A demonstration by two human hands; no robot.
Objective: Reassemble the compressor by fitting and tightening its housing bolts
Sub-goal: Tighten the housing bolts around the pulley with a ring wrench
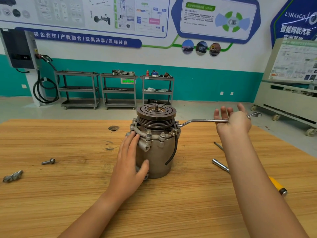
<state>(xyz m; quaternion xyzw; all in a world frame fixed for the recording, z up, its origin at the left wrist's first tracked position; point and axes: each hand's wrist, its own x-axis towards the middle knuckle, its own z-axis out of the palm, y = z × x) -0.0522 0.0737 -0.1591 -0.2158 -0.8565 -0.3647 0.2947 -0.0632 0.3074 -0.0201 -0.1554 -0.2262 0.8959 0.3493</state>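
The grey compressor (159, 155) stands upright on the wooden table (68, 194), pulley on top, with several housing bolts (148, 133) around its flange. My left hand (130, 162) rests flat against its left side, fingers straight, thumb on the front. A long ring spanner (202, 120) sits on a bolt at the flange's right and reaches out to the right. My right hand (233, 121) presses on the spanner's handle with its fingers spread straight.
A loose bolt (48, 161) and a small metal part (12, 176) lie at the left. A socket driver with a yellow handle (277, 185) and a thin rod (218, 146) lie at the right. Shelf carts (118, 90) stand by the far wall.
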